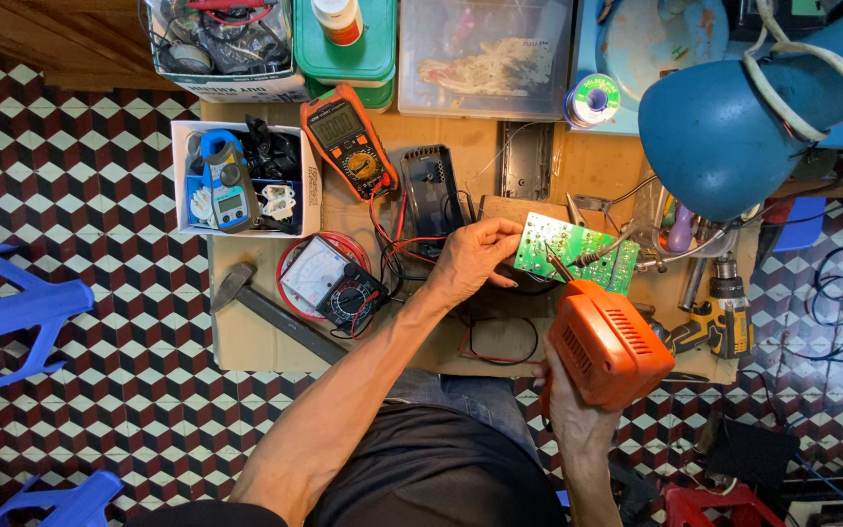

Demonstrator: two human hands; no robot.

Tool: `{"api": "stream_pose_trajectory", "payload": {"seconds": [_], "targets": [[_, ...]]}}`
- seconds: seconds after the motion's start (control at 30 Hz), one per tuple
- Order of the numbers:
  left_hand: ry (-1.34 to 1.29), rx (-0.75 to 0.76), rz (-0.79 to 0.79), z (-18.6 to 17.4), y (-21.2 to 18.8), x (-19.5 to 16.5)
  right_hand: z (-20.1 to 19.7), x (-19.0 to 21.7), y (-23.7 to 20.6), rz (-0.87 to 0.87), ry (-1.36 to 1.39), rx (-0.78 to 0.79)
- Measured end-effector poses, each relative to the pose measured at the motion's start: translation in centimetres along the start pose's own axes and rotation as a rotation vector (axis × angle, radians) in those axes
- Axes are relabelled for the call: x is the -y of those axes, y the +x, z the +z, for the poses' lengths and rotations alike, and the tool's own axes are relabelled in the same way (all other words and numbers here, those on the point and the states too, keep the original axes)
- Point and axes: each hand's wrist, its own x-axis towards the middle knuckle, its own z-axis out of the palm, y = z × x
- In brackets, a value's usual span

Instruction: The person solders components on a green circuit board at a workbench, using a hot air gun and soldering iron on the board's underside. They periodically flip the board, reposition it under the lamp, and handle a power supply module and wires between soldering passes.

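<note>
Fingers of the left hand are pinched on the left edge of a green circuit board, held just above the worktop. An orange soldering gun is gripped in the closed right hand, its tip touching the board. An orange multimeter lies nearby.
</note>
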Motion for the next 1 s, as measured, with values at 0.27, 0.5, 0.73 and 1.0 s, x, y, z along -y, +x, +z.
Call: {"api": "stream_pose_trajectory", "payload": {"seconds": [0.27, 0.5, 0.73, 1.0], "targets": [[0.084, -0.052, 0.029, 0.5, -0.2, 0.6, 0.3, 0.3, 0.3, -0.061, 0.024, 0.011], [0.067, -0.034, 0.026, 0.6, -0.4, 0.0, 0.1, 0.6, 0.2, -0.021, 0.02, 0.012], [0.063, -0.018, 0.004, 0.7, -0.4, -0.8, 0.3, 0.1, 0.6, -0.011, -0.003, 0.007], [0.111, -0.045, 0.019, 1.0, -0.4, -1.0, 0.3, 0.1, 0.5, -0.023, 0.061, 0.008]]}}
